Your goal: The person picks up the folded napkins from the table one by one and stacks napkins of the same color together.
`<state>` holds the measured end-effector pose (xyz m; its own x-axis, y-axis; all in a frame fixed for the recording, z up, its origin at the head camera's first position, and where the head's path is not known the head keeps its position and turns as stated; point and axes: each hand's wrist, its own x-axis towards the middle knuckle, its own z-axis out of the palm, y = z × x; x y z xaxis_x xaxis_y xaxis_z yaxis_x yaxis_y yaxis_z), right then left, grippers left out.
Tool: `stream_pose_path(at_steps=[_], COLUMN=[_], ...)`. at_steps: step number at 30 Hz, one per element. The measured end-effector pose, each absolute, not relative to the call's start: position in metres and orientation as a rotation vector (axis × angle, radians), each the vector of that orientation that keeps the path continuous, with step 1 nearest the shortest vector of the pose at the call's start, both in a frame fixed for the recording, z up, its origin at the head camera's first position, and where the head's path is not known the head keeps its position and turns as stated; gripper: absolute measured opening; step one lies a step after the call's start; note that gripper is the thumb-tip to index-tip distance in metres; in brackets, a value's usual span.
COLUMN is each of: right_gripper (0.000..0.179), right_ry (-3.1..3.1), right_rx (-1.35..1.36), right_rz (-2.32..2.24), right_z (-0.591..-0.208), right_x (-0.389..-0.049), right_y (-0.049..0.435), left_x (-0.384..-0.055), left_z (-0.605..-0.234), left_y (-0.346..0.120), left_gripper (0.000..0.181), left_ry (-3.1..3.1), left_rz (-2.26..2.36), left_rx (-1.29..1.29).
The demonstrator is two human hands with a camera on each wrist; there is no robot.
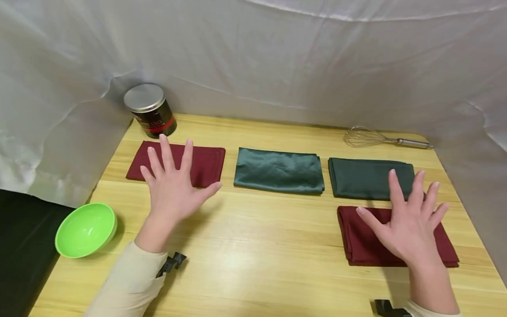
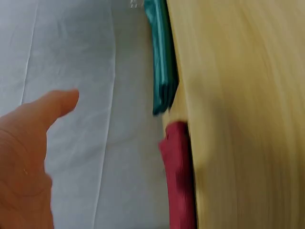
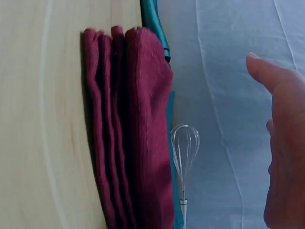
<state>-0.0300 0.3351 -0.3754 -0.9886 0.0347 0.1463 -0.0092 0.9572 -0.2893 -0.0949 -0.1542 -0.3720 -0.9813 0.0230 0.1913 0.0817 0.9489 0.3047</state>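
My left hand (image 1: 173, 190) hovers with its fingers spread, just in front of a folded dark red cloth (image 1: 207, 165) at the left. It holds nothing. On the right, my right hand (image 1: 409, 224) is spread in the air over a second folded dark red cloth (image 1: 368, 240), covering part of it in the head view. Behind that cloth lies a folded dark green cloth (image 1: 364, 178). A shinier green folded cloth (image 1: 279, 171) sits in the middle of the row. In the right wrist view, the near red cloth (image 3: 150, 124) shows several stacked layers.
A bright green bowl (image 1: 86, 230) stands at the table's left edge. A dark espresso tin (image 1: 152, 112) with a silver lid is in the back left corner. At the back right lies a wire whisk (image 1: 380, 138). Pale fabric walls (image 1: 277, 57) surround the wooden table (image 1: 245, 246).
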Motion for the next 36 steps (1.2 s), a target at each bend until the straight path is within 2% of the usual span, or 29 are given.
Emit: stream_pose_path(at_steps=[5, 8, 18, 26, 30, 36], right_gripper=[0.112, 0.112, 0.094, 0.089, 0.088, 0.088], right_ry=[-2.905, -2.86, -2.725, -2.777, -2.823, -3.006], right_rx=[0.116, 0.176, 0.279, 0.128, 0.035, -0.124], right_rz=[0.546, 0.629, 0.591, 0.551, 0.54, 0.49], right_z=[-0.374, -0.374, -0.381, -0.386, -0.393, -0.404], right_x=[-0.026, -0.024, -0.022, -0.021, -0.02, -0.015], right_y=[0.342, 0.349, 0.396, 0.436, 0.452, 0.47], left_x=[-0.094, -0.093, -0.069, -0.065, -0.061, -0.049], left_z=[-0.372, -0.374, -0.381, -0.382, -0.386, -0.392], left_y=[-0.132, -0.111, -0.014, 0.048, 0.075, 0.109], left_gripper=[0.115, 0.115, 0.115, 0.108, 0.101, 0.088], left_ry=[-2.799, -2.739, -2.861, -2.909, -2.91, -2.863], left_rz=[-0.566, -0.693, -1.226, -1.638, -1.853, -2.241], left_rx=[-0.07, -0.149, -0.443, -0.517, -0.422, -0.103])
